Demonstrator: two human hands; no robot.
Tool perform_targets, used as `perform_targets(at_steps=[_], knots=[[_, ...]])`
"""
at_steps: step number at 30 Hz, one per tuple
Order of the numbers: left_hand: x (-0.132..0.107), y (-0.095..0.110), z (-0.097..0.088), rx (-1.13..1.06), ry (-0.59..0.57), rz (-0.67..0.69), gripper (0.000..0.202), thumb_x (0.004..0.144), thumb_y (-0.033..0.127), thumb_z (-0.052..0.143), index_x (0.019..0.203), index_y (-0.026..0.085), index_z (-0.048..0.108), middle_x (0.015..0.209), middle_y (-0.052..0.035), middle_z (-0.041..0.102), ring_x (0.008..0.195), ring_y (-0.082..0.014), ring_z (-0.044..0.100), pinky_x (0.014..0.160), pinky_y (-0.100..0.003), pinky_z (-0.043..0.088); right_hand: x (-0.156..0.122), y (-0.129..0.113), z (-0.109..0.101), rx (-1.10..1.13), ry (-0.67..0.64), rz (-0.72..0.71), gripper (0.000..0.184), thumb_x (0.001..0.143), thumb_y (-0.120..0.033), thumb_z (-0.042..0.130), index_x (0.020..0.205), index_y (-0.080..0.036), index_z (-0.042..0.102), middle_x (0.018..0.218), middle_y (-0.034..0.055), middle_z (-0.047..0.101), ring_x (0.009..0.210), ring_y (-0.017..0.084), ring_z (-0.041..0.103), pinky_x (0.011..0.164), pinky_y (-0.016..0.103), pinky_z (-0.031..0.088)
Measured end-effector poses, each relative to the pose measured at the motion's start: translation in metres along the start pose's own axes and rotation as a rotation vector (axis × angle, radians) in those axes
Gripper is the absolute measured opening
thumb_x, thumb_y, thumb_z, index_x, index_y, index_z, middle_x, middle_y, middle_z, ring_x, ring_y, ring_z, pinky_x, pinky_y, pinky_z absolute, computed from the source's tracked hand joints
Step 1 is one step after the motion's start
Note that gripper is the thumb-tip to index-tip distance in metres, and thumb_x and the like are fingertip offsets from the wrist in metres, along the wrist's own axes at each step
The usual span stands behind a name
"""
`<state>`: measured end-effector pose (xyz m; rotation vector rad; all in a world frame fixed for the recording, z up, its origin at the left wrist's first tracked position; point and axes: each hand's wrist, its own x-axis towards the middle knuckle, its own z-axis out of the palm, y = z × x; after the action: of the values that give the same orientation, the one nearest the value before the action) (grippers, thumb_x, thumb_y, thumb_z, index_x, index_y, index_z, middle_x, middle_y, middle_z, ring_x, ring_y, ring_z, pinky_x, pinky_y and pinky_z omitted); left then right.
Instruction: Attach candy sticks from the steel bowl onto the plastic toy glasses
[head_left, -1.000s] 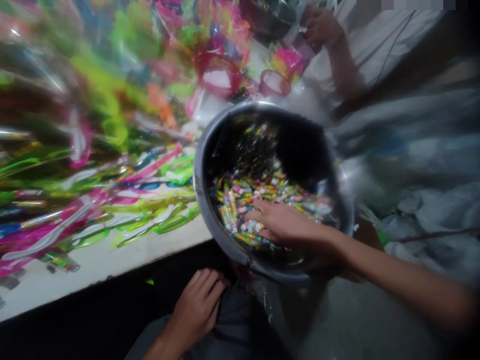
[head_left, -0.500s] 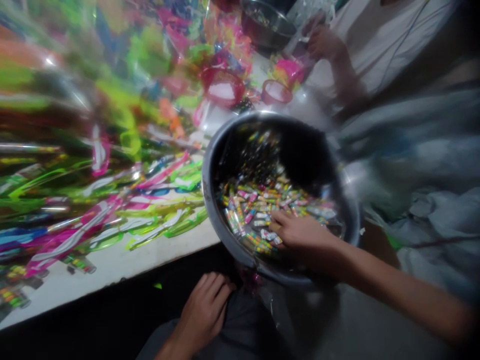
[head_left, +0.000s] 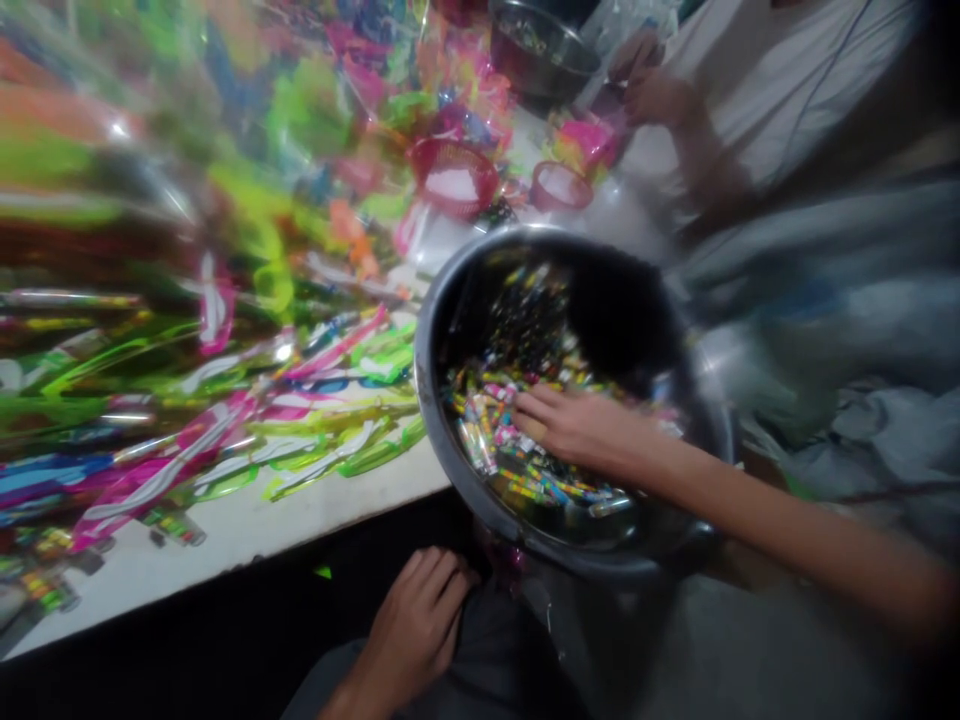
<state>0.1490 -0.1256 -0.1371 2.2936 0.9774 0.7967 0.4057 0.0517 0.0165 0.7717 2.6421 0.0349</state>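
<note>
At the far left, the white tabletop [head_left: 247,545] carries a blurred spread of long pink, green and yellow plastic pieces [head_left: 247,400], with cellophane-wrapped bundles [head_left: 300,120] heaped behind them. Two small red plastic baskets [head_left: 454,178] sit further back, near the table's far side. Below the table's edge, the person's left hand [head_left: 420,625] rests on dark trousers [head_left: 480,660], its fingers loosely curved and holding nothing that shows. A large steel bowl [head_left: 427,400] stands tilted just beyond the tabletop's edge, with its rim beside that edge. Small, brightly wrapped sweets [head_left: 480,430] lie heaped in its lower side. The right hand [head_left: 577,425] reaches in from the right, its fingers extended and close together, lying on the sweets without any visible pinch. Further up, a co-worker's hands [head_left: 649,85] work beside a second metal bowl [head_left: 540,50]. Rumpled grey sheeting [head_left: 847,300] fills the far right.
</note>
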Motion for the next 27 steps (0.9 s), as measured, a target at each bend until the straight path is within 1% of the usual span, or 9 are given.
perform_targets(at_steps=[5, 11, 14, 16, 18, 21, 23, 25, 27], knots=[[0.000, 0.000, -0.001, 0.003, 0.009, -0.003, 0.036, 0.089, 0.000, 0.042, 0.113, 0.015, 0.063, 0.103, -0.0104, 0.067, 0.093, -0.0252, 0.056, 0.084, -0.038, 0.047, 0.008, 0.007, 0.018, -0.028, 0.054, -0.074, 0.028, 0.105, -0.010, 0.046, 0.126, -0.005, 0.064, 0.115, 0.0178, 0.068, 0.101, 0.030, 0.062, 0.070, 0.037, 0.059], [0.003, 0.000, -0.002, 0.002, 0.000, -0.007, 0.034, 0.088, 0.000, 0.043, 0.112, 0.015, 0.063, 0.101, -0.0096, 0.067, 0.091, -0.0246, 0.056, 0.084, -0.038, 0.048, 0.007, 0.009, 0.015, -0.005, 0.075, -0.145, 0.041, 0.105, -0.007, 0.044, 0.144, -0.012, 0.053, 0.119, 0.0142, 0.070, 0.107, 0.028, 0.063, 0.080, 0.036, 0.057], [0.005, 0.000, -0.004, 0.001, -0.007, 0.002, 0.034, 0.088, 0.001, 0.043, 0.113, 0.014, 0.063, 0.101, -0.0103, 0.066, 0.091, -0.0252, 0.056, 0.084, -0.039, 0.048, 0.013, 0.006, 0.014, 0.021, 0.064, -0.120, 0.041, 0.106, -0.007, 0.041, 0.144, -0.010, 0.054, 0.120, 0.0174, 0.069, 0.115, 0.030, 0.061, 0.079, 0.037, 0.057], [0.006, 0.000, -0.005, -0.002, -0.006, 0.010, 0.035, 0.088, 0.000, 0.043, 0.113, 0.014, 0.063, 0.101, -0.0106, 0.066, 0.090, -0.0249, 0.056, 0.082, -0.038, 0.048, 0.018, 0.005, 0.011, 0.043, 0.061, -0.074, 0.040, 0.105, -0.006, 0.040, 0.141, -0.008, 0.056, 0.125, 0.0217, 0.067, 0.123, 0.033, 0.058, 0.079, 0.038, 0.057], [0.006, 0.001, -0.005, -0.002, -0.002, 0.010, 0.034, 0.088, 0.000, 0.043, 0.113, 0.014, 0.063, 0.101, -0.0105, 0.066, 0.090, -0.0245, 0.055, 0.081, -0.037, 0.048, 0.021, 0.005, 0.006, 0.073, 0.049, -0.015, 0.038, 0.104, -0.006, 0.042, 0.138, -0.006, 0.058, 0.128, 0.0230, 0.066, 0.123, 0.034, 0.057, 0.077, 0.037, 0.056], [0.006, 0.002, -0.006, 0.004, 0.008, 0.005, 0.034, 0.088, 0.000, 0.043, 0.111, 0.014, 0.063, 0.101, -0.0108, 0.066, 0.092, -0.0248, 0.055, 0.082, -0.038, 0.049, 0.017, 0.003, -0.006, 0.132, 0.023, 0.097, 0.031, 0.098, -0.011, 0.055, 0.127, -0.007, 0.064, 0.120, 0.0204, 0.067, 0.111, 0.032, 0.060, 0.071, 0.034, 0.054], [0.006, 0.002, -0.006, 0.002, 0.015, 0.005, 0.034, 0.088, 0.000, 0.043, 0.111, 0.014, 0.063, 0.101, -0.0106, 0.066, 0.091, -0.0244, 0.055, 0.083, -0.038, 0.049, 0.007, -0.001, -0.011, 0.172, 0.018, 0.200, 0.031, 0.095, -0.019, 0.062, 0.124, -0.009, 0.065, 0.119, 0.0192, 0.067, 0.110, 0.032, 0.060, 0.074, 0.034, 0.053], [0.006, 0.002, -0.005, -0.002, 0.023, 0.011, 0.034, 0.088, 0.000, 0.042, 0.112, 0.014, 0.063, 0.101, -0.0104, 0.066, 0.090, -0.0239, 0.055, 0.082, -0.038, 0.049, -0.003, -0.009, -0.010, 0.213, 0.006, 0.302, 0.031, 0.097, -0.028, 0.062, 0.122, -0.011, 0.066, 0.118, 0.0177, 0.066, 0.109, 0.032, 0.060, 0.079, 0.036, 0.053], [0.007, 0.002, -0.006, -0.006, 0.030, 0.013, 0.034, 0.089, 0.000, 0.042, 0.112, 0.014, 0.063, 0.101, -0.0108, 0.066, 0.090, -0.0240, 0.055, 0.081, -0.038, 0.048, -0.011, -0.018, -0.004, 0.257, -0.031, 0.374, 0.028, 0.099, -0.030, 0.060, 0.119, -0.014, 0.068, 0.114, 0.0153, 0.066, 0.103, 0.029, 0.063, 0.079, 0.037, 0.053]])
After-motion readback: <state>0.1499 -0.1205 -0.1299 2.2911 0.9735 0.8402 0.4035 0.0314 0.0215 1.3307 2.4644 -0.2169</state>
